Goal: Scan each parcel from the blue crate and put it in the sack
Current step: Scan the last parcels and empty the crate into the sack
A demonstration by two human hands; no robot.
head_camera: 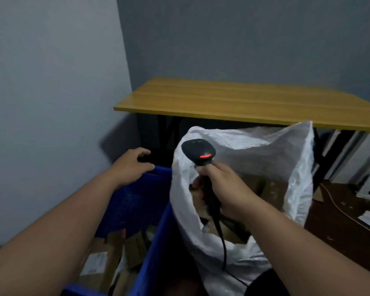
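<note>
Right hand point(222, 189) grips the scanner point(201, 159) at frame centre, upright, head toward the top. Left hand point(130, 165) hovers loosely curled over the crate point(135, 201), parcels point(118, 251) inside; more fill the sack point(265, 150).

**Hidden, cropped, blurred**

Parcels point(115, 251) in the blue crate point(156, 242): dim and blurred, labels unreadable, partly covered by the left forearm. Crate's near end cut off by the bottom edge. Sack point(254, 146) contents brown, smeared, impossible to count. Scanner point(199, 152) handle mostly hidden inside the right hand point(224, 189); cord lost near the bottom edge. Wooden surface point(244, 103) cropped at right. Left hand point(132, 165) fingertips blurred.
</note>
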